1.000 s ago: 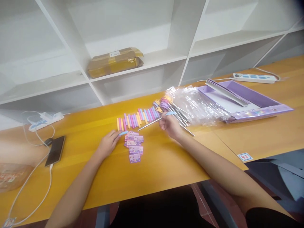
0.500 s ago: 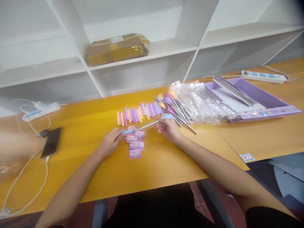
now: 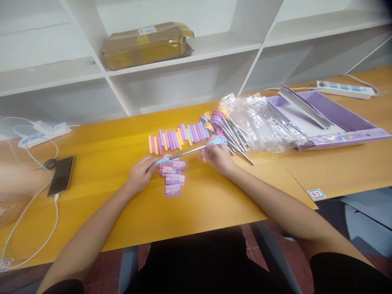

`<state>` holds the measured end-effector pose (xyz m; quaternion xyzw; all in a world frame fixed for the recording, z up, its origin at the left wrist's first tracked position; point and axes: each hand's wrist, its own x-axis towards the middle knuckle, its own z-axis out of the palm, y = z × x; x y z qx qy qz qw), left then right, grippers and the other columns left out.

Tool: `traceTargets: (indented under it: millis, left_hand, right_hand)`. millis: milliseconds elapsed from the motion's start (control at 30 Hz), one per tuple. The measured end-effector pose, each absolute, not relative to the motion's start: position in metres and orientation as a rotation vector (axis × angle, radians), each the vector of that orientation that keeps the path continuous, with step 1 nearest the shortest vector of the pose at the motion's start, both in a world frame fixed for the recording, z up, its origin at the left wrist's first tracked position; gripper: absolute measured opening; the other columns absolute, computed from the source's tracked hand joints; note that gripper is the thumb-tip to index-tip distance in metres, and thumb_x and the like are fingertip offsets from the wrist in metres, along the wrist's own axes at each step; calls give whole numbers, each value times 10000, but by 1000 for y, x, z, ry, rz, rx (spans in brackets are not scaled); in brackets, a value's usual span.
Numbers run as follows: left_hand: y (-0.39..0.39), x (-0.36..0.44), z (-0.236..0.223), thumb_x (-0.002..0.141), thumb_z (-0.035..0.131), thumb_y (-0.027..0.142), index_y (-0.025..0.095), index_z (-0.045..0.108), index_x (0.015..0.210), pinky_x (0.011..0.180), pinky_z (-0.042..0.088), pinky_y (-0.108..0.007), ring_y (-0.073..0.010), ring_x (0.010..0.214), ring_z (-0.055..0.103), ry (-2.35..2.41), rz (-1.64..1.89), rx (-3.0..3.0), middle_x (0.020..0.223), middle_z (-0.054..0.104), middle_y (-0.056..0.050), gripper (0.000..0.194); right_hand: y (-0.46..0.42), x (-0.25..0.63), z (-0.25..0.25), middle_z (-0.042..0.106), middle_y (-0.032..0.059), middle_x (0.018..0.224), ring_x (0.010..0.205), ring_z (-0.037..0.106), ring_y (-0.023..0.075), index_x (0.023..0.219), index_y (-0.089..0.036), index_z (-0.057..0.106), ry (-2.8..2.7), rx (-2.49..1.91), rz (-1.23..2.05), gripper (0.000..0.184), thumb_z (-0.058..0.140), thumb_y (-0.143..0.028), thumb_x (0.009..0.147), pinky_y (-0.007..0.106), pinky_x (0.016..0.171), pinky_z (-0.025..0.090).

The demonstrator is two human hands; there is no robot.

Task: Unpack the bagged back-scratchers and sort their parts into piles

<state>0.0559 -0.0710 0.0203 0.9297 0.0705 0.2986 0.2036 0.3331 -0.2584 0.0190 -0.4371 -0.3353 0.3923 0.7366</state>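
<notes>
Between my hands a back scratcher (image 3: 188, 152) spans, with a metal rod, a light blue handle and a light blue hand-shaped head. My left hand (image 3: 141, 173) is closed round the handle end. Fingers of my right hand (image 3: 218, 156) pinch the rod just below the head. Under the handle lie several small printed purple-pink cards (image 3: 173, 179), overlapping. Beyond them is a row of yellow, pink, purple and blue handle sleeves (image 3: 171, 139). Just past my right hand, a heap of metal rods with coloured hand-shaped heads (image 3: 231, 132) lies on the table.
Clear plastic bags (image 3: 260, 122) lie right of the heap, against an open purple box (image 3: 339, 139). Power strips (image 3: 346, 89) sit at the back right and back left. A phone (image 3: 62, 175) charges on the left. A taped parcel (image 3: 147, 47) rests on the shelf.
The view has tilted down slightly, so things sit higher in the frame. Both hands keep hold of the same back scratcher, with little movement.
</notes>
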Motion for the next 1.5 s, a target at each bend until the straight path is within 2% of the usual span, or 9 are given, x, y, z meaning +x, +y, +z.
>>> traceTargets:
  millis: [100, 233, 400, 533, 600, 733, 833, 933, 1500]
  left_hand:
    - [-67, 55, 20, 1120, 541, 228, 197, 737, 1334, 831, 566, -278, -165, 920, 711, 191, 900, 2624, 1053, 765, -65, 292]
    - [-63, 52, 20, 1110, 536, 194, 191, 751, 1311, 847, 572, -285, -170, 951, 717, 191, 971, 2649, 1073, 771, -76, 294]
    - [-60, 50, 22, 1118, 536, 252, 189, 760, 1275, 839, 573, -297, -176, 926, 712, 276, 953, 2636, 1061, 769, -76, 280]
    - [-57, 50, 22, 1123, 534, 260, 181, 756, 1274, 846, 574, -296, -175, 920, 713, 309, 958, 2634, 1044, 759, -71, 280]
    - [-57, 51, 20, 1124, 533, 264, 190, 751, 1288, 863, 581, -299, -179, 941, 724, 295, 915, 2658, 1061, 767, -71, 283]
    - [-60, 50, 17, 1123, 531, 253, 205, 735, 1313, 920, 582, -308, -191, 1023, 739, 261, 867, 2727, 1133, 781, -79, 283]
    - [-62, 49, 19, 1114, 551, 237, 199, 735, 1282, 898, 576, -307, -192, 1002, 739, 232, 935, 2794, 1116, 785, -78, 253]
    - [-63, 48, 22, 1105, 570, 240, 201, 739, 1253, 883, 579, -313, -196, 977, 741, 220, 1002, 2847, 1089, 789, -77, 229]
    - [-67, 47, 25, 1098, 600, 280, 208, 777, 1205, 864, 593, -314, -195, 935, 740, 194, 1033, 2885, 1037, 795, -80, 219]
  right_hand:
    - [-262, 327, 20, 678, -44, 684, 549, 647, 153, 918, -260, 507, -805, -948, 842, 408, 831, -503, 871, 285, 550, 562]
    - [-261, 319, 19, 684, -41, 712, 550, 630, 143, 921, -261, 501, -781, -890, 884, 447, 859, -521, 861, 269, 538, 536]
    - [-258, 338, 21, 673, -23, 769, 607, 613, 130, 963, -244, 582, -746, -899, 1040, 435, 901, -506, 826, 274, 601, 554]
    - [-260, 366, 28, 696, 3, 918, 635, 613, 125, 1138, -240, 681, -770, -921, 1067, 522, 919, -542, 786, 270, 564, 536]
    - [-261, 373, 29, 702, 20, 1002, 655, 630, 131, 1124, -238, 699, -807, -1026, 989, 479, 894, -550, 818, 269, 534, 516]
    - [-262, 369, 22, 628, -8, 735, 549, 539, 128, 955, -221, 668, -917, -1286, 782, 435, 753, -647, 938, 252, 465, 380]
    - [-263, 361, 17, 575, -28, 608, 555, 525, 139, 914, -221, 653, -1054, -1444, 631, 470, 662, -683, 998, 265, 543, 418]
    - [-264, 356, 18, 614, -19, 628, 582, 562, 148, 905, -217, 652, -1127, -1500, 560, 464, 635, -666, 1019, 285, 615, 463]
    - [-267, 350, 21, 619, -21, 673, 544, 577, 136, 870, -215, 650, -1102, -1456, 508, 333, 663, -508, 1028, 281, 568, 461]
